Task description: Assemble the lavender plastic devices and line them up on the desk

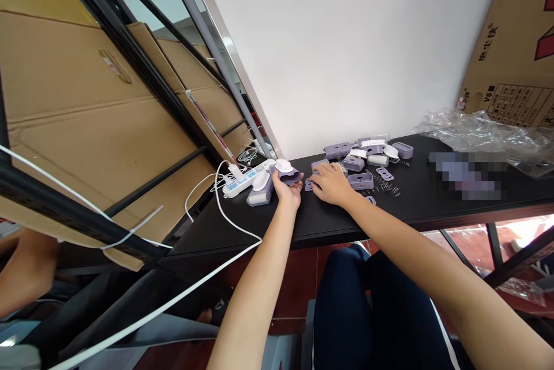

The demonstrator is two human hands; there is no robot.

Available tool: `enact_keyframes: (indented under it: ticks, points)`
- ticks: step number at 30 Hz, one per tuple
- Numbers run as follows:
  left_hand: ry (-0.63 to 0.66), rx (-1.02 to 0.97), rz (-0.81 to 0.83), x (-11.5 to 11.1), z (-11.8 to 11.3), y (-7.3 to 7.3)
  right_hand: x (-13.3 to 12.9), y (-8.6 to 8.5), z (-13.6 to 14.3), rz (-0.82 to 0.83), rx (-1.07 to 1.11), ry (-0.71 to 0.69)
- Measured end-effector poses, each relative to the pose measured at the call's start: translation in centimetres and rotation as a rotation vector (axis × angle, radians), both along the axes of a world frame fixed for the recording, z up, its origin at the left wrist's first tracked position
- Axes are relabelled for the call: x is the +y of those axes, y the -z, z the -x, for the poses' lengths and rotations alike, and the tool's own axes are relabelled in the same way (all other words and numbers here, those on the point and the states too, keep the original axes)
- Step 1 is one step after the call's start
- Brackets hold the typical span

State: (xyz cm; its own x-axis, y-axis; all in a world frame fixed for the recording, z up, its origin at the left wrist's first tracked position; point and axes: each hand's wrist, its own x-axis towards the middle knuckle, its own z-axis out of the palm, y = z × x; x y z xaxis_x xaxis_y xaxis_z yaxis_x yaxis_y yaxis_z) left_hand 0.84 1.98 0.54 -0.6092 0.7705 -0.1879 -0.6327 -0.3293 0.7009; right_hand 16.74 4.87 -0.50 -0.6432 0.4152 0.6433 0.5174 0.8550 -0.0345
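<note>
My left hand point(289, 192) is closed around a hollow purple plastic housing point(291, 176) with a white ridged piece point(284, 165) at its top; the open end faces right. Just left of it, another purple housing with a white piece point(261, 180) lies by the power strip. My right hand point(332, 184) is low over the loose parts, its fingers bent down; what they grip is hidden. A purple block point(319, 164) sits at its fingertips, and a purple tray-like part point(360, 181) lies beside the hand. Small springs point(385, 187) are scattered to the right.
A white power strip point(247, 179) with cables stands at the table's left end. More purple and white parts point(373, 150) lie along the wall. Clear plastic wrap point(489, 136) and a large carton point(511, 70) are at right. A black metal rack point(142, 70) rises at left; another person's arm point(30, 266) shows there.
</note>
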Motion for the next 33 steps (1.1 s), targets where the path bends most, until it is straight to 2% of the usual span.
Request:
enact_keyframes:
  ticks: [4, 9, 15, 21, 27, 33]
  points:
    - [0.012, 0.057, -0.004, 0.1, 0.2, 0.3, -0.7, 0.7, 0.8, -0.094, -0.15, -0.049]
    - [0.025, 0.078, 0.009, 0.4, 0.4, 0.7, -1.5, 0.5, 0.7, -0.089, -0.21, -0.106]
    - [-0.007, 0.108, 0.106, 0.9, 0.2, 1.0, -2.7, 0.3, 0.8, -0.063, -0.277, -0.206]
    - [-0.133, 0.477, 0.326, 1.2, -0.2, 1.4, -3.4, -0.3, 0.9, 0.023, -0.344, -0.255]
    - [-0.229, 0.693, 0.431, 1.1, 0.4, 1.6, -2.9, -0.5, 0.9, 0.099, -0.368, -0.298]
    - [-0.342, 0.889, 0.564, 0.0, 0.0, 0.7, -2.3, -0.3, 1.1, 0.157, -0.384, -0.29]
